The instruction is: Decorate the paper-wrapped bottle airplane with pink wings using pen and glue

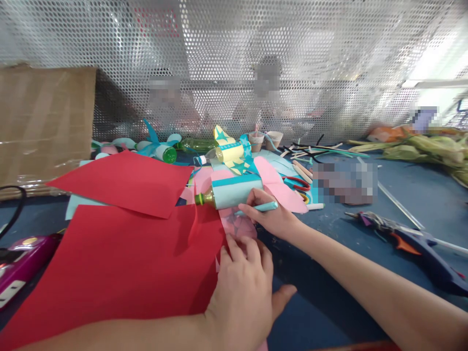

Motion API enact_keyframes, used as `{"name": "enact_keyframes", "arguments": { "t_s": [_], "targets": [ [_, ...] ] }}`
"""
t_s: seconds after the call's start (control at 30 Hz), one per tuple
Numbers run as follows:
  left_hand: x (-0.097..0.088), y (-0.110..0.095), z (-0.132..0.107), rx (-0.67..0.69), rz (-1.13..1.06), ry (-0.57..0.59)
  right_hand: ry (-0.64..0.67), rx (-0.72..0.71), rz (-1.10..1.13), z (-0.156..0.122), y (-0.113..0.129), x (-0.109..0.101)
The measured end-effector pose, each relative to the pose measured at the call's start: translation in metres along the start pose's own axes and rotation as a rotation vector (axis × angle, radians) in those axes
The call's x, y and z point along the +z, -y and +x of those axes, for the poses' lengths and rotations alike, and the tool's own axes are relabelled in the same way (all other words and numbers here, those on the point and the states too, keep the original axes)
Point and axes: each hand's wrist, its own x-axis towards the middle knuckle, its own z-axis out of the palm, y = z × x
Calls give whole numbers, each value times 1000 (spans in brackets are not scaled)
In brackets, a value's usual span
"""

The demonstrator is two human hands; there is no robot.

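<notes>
My right hand (268, 212) is closed around a light-blue pen (268, 206), its tip pointing left over a pale pink sheet (237, 224) that carries darker star shapes. Close below it, my left hand (243, 278) lies palm down with fingers stretched and thumb apart, pressing on the pink sheet and the edge of a large red sheet (146, 263). Just beyond the pen lies a bottle (237, 191) on its side, wrapped in light-blue paper with a darker blue stripe; its green-capped neck points left.
A second red sheet (127, 183) overlaps pale blue paper. Behind stand decorated bottles (231, 152) and two small cups (273, 140). Red-handled scissors (298, 183) rest among pink cutouts. A glue gun (409, 243) lies right, a magenta device (27, 263) left, cardboard (47, 126) behind it.
</notes>
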Motion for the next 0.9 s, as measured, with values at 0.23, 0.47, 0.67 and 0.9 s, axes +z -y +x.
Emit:
{"name": "enact_keyframes", "arguments": {
  "t_s": [0.23, 0.47, 0.67, 0.9],
  "targets": [
    [3, 0, -1, -10, -11, -37, -42, 31, -78, 0, 1, -3],
    [3, 0, -1, -1, -6, -47, -60, 35, -104, 0, 1, -5],
    [3, 0, -1, -5, -4, -59, -68, 34, -150, 0, 3, -6],
    [3, 0, -1, 0, 16, -67, -45, 38, -104, 1, 3, -7]
  ]
}}
